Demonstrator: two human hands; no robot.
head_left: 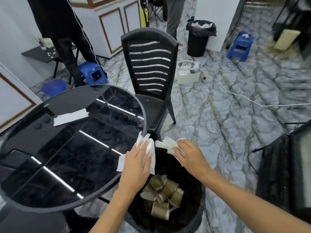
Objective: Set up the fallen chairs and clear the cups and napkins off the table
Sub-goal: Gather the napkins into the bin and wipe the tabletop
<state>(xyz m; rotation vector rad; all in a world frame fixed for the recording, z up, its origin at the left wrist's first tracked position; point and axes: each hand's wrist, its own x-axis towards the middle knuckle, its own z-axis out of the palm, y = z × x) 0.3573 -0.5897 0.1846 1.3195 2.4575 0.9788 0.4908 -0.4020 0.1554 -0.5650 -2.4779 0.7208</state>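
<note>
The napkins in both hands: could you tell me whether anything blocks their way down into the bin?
Nothing visible does. The left hand and right hand hold napkins above the open bin, which holds only paper cups.

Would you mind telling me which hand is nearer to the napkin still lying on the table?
Left. The left hand is over the table's edge nearer the napkin; the right hand is farther, above the bin.

The left hand (137, 167) covered most of the white napkin (150, 148) it gripped, and the right hand (191, 156) hid much of its own crumpled napkin (165, 143). Below both hands, the black bin (193, 216) ran off the bottom edge, its cups (162, 197) overlapping. Right of the right hand, a dark chair (284, 169) was cut by the edge and blurred
</note>
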